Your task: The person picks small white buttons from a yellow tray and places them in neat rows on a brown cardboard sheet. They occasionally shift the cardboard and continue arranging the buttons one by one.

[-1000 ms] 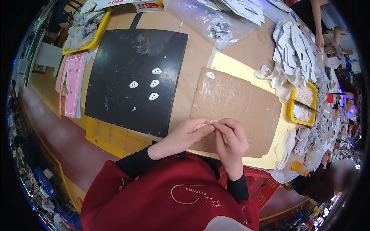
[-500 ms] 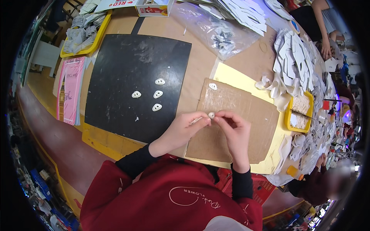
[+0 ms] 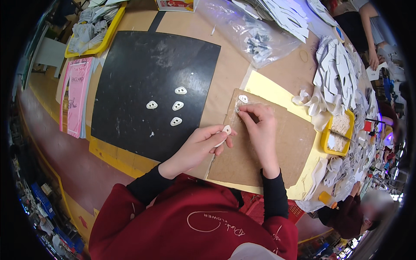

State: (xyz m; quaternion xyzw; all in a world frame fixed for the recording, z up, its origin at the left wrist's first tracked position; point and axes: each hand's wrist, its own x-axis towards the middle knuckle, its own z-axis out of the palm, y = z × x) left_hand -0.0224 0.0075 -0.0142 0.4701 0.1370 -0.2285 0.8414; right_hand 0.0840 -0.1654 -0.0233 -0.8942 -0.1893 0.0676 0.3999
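Between the thumb and fingers of my left hand (image 3: pixel 193 147) is a small white oval piece (image 3: pixel 227 129) with a dark hole, and more white shows below it. My right hand (image 3: pixel 262 128) is over the brown cardboard sheet (image 3: pixel 277 156), thumb and forefinger closed at its far left part. A bit of white shows at these fingertips, mostly hidden. Just beyond them lies a white rounded-triangular piece with two dark holes (image 3: pixel 243 99). Several similar pieces (image 3: pixel 177 105) rest on the black mat (image 3: pixel 143 73) to the left.
A pink booklet (image 3: pixel 76 97) and a yellow tray of white parts (image 3: pixel 106 34) are at the left. A clear plastic bag (image 3: pixel 264 47) lies at the back. Stacked white cutouts (image 3: pixel 333 69) and a small yellow tray (image 3: pixel 328 139) stand right. Other people are at the right.
My right hand has parted from my left and moved away from me to the far left part of the cardboard. My left hand keeps its white piece, now turned more into view.
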